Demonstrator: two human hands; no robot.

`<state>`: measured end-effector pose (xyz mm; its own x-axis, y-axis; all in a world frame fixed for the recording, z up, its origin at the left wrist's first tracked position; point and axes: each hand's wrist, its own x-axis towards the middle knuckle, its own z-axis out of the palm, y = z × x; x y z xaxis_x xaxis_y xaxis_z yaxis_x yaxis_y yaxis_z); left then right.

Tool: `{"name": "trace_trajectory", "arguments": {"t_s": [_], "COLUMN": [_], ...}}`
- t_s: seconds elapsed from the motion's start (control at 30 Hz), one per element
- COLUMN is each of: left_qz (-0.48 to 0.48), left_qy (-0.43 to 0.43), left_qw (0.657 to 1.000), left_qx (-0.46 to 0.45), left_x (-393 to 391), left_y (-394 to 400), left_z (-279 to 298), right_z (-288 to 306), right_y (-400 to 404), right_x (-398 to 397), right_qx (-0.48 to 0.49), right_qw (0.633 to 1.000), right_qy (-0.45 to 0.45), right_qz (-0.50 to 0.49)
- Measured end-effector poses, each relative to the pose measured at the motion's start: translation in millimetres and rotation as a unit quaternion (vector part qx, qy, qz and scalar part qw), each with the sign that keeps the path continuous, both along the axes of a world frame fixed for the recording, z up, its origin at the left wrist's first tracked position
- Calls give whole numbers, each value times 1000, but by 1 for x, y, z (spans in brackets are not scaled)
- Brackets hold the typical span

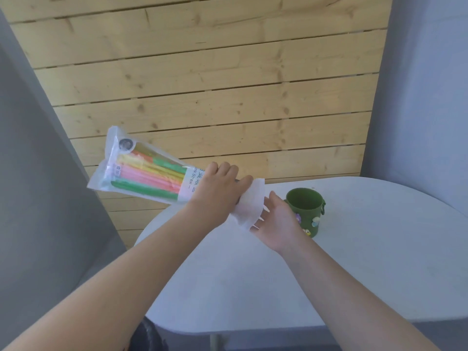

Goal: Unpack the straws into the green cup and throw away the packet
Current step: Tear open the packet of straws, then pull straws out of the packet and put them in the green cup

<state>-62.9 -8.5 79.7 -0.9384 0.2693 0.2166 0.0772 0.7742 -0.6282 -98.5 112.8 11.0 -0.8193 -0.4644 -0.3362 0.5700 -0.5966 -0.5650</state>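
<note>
A clear plastic packet (141, 168) of coloured straws is held up in the air, tilted, its sealed end pointing up and left. My left hand (220, 191) grips the packet around its middle. The packet's white lower end (249, 205) hangs out below that hand. My right hand (278, 224) is right at this end, fingers spread and touching the plastic edge. The green cup (307, 206) stands upright on the white table (354, 262), just right of my right hand, with small decorations on its side.
A wooden plank wall (215, 84) rises behind the table. Grey curtains hang at the left (38, 173) and right (425, 97). A dark object (149, 335), partly hidden, sits below the table's near edge.
</note>
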Motion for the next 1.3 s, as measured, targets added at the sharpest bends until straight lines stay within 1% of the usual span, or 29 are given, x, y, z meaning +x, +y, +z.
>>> {"name": "trace_trajectory", "arguments": {"t_s": [0.1,0.23,0.3,0.37,0.4,0.5,0.53,0.63,0.7,0.73,0.77,0.8,0.83,0.87,0.9,0.93,0.97,1.0,1.03,1.07,1.1,1.13,1.17,1.23,1.3], "left_qz": [36,35,16,-4,-9,-11,-13,3,25,38,55,79,108,141,178,213,225,194,125,56,8,-22,-40,-44,-36], "left_qy": [-44,-90,-88,-79,-74,-49,-26,59,114,140,164,184,202,218,228,220,191,146,92,51,32,32,38,60,98], "left_qw": [997,992,990,985,979,935,922,887,848,822,789,741,673,585,486,383,281,193,130,115,120,124,120,104,95], "left_qx": [54,81,112,152,189,350,385,459,517,550,590,641,703,768,825,872,913,951,979,990,992,992,991,992,990], "left_x": [-1,-4,-4,-3,-1,10,13,21,25,26,24,23,21,18,15,12,10,8,5,4,2,0,-2,-8,-14], "left_y": [-7,-12,-13,-16,-19,-25,-26,-21,-11,-5,0,5,8,8,7,5,1,-4,-7,-9,-9,-9,-8,-6,-6], "left_z": [5,3,0,-6,-9,-16,-20,-37,-49,-53,-56,-57,-55,-51,-46,-43,-42,-42,-45,-48,-50,-50,-50,-50,-49], "right_z": [3,8,7,7,6,1,-1,-3,-4,-4,-4,-3,-2,-1,0,1,1,2,1,0,-1,-3,-4,-4,-2], "right_y": [3,-4,-10,-13,-14,-13,-13,-14,-15,-15,-16,-17,-18,-20,-21,-22,-23,-24,-25,-27,-29,-31,-32,-33,-32], "right_x": [0,7,12,13,12,4,2,-1,-3,-4,-6,-7,-8,-9,-10,-11,-11,-11,-10,-9,-7,-6,-5,-5,-7], "right_qx": [16,68,83,107,126,192,200,165,161,163,160,154,144,133,120,109,99,89,83,80,82,90,100,110,93], "right_qw": [999,987,981,977,974,956,954,963,963,962,962,964,966,968,970,972,974,978,982,984,986,987,986,987,992], "right_qy": [32,123,166,182,187,210,211,192,188,187,182,172,160,148,138,128,120,110,101,92,85,84,84,79,61], "right_qz": [23,73,50,2,-22,-69,-77,-91,-104,-114,-125,-134,-142,-151,-161,-166,-164,-154,-140,-126,-115,-108,-101,-88,-67]}}
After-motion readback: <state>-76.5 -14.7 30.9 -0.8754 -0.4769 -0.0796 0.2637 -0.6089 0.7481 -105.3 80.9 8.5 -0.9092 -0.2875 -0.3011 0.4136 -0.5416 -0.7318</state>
